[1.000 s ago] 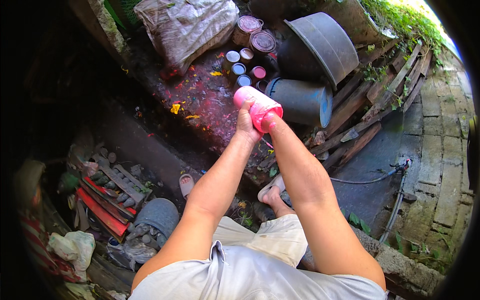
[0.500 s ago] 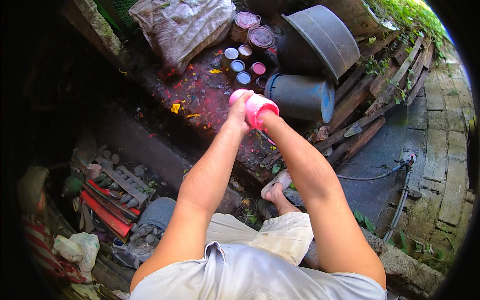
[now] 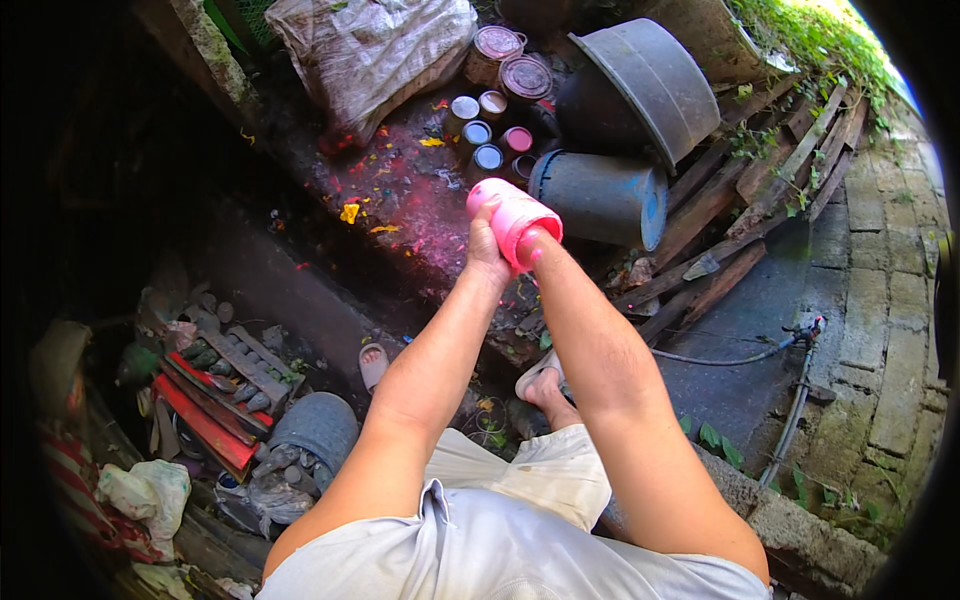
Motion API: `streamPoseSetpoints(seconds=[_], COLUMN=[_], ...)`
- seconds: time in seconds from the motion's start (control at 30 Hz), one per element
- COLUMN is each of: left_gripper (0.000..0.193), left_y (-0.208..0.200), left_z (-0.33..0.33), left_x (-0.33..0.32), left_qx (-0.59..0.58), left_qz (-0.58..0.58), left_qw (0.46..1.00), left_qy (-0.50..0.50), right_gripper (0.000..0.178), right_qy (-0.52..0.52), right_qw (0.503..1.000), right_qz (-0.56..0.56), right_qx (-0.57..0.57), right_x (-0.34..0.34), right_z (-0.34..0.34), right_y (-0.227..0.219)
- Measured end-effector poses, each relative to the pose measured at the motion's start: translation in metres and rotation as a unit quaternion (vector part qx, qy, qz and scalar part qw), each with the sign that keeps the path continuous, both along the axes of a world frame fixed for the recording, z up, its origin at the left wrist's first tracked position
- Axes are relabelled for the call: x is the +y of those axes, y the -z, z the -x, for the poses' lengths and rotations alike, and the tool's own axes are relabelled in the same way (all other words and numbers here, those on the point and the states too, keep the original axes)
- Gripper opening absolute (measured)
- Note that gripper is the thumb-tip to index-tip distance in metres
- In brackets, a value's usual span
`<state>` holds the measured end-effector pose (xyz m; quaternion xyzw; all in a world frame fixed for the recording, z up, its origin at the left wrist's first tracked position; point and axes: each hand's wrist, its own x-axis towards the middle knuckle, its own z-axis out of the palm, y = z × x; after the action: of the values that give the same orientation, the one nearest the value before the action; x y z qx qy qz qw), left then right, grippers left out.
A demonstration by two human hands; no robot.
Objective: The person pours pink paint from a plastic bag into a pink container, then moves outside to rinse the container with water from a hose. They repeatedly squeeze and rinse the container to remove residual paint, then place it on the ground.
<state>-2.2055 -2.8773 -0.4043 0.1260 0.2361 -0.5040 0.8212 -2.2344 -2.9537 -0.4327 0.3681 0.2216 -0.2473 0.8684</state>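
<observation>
A bright pink, wide-mouthed jar (image 3: 512,208) is held out in front of me, tilted with its opening toward my right arm. My left hand (image 3: 485,243) is closed around its left side, the thumb lying along the wall. Up to the wrist, my right hand (image 3: 537,246) is inside the jar, so its fingers are hidden. Pink paint or a similar wet coating marks that wrist. Just beyond the jar stand several small paint cans (image 3: 488,157), with light blue, pale and pink tops.
A dark bucket (image 3: 600,198) lies on its side near the jar, beside a big black tub (image 3: 650,95). Wooden planks (image 3: 725,245) are piled at right, with a hose (image 3: 735,358) below. A whitish sack (image 3: 370,60) sits far left; clutter and a grey bucket (image 3: 318,430) lie lower left.
The jar has turned slightly and its mouth faces me more. My right hand is still inside it. The view has shifted a little, bringing my left sandal into sight.
</observation>
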Motion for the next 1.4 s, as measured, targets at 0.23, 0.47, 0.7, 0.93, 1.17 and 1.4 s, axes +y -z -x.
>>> streamPoseSetpoints(seconds=[0.23, 0.47, 0.7, 0.93, 1.17, 1.4], left_gripper=[0.069, 0.070, 0.059, 0.054, 0.057, 0.055], left_y=[-0.012, -0.004, 0.022, 0.005, -0.001, -0.004], left_z=[0.013, -0.017, -0.031, -0.006, 0.011, 0.004], left_x=[-0.001, 0.006, -0.006, 0.009, 0.015, 0.012], left_qx=[0.002, -0.031, 0.012, 0.004, -0.002, -0.022], left_qz=[0.045, -0.031, -0.153, -0.061, -0.011, -0.033], left_qw=[0.997, 0.994, 0.981, 0.996, 1.000, 0.999], left_qy=[-0.062, 0.096, 0.115, 0.066, -0.001, -0.006], right_gripper=[0.051, 0.051, 0.051, 0.051, 0.051, 0.051], right_qy=[0.146, 0.317, 0.480, 0.493, 0.479, 0.454], right_qw=[0.972, 0.853, 0.493, 0.482, 0.516, 0.559], right_qz=[0.138, -0.256, -0.683, -0.688, -0.674, -0.655], right_qx=[-0.122, -0.326, -0.246, -0.227, -0.224, -0.229], right_x=[0.042, 0.043, -0.012, -0.015, -0.011, -0.003], right_z=[-0.012, -0.021, -0.007, 0.002, 0.015, 0.005], right_y=[0.022, 0.011, -0.003, 0.002, 0.010, 0.017])
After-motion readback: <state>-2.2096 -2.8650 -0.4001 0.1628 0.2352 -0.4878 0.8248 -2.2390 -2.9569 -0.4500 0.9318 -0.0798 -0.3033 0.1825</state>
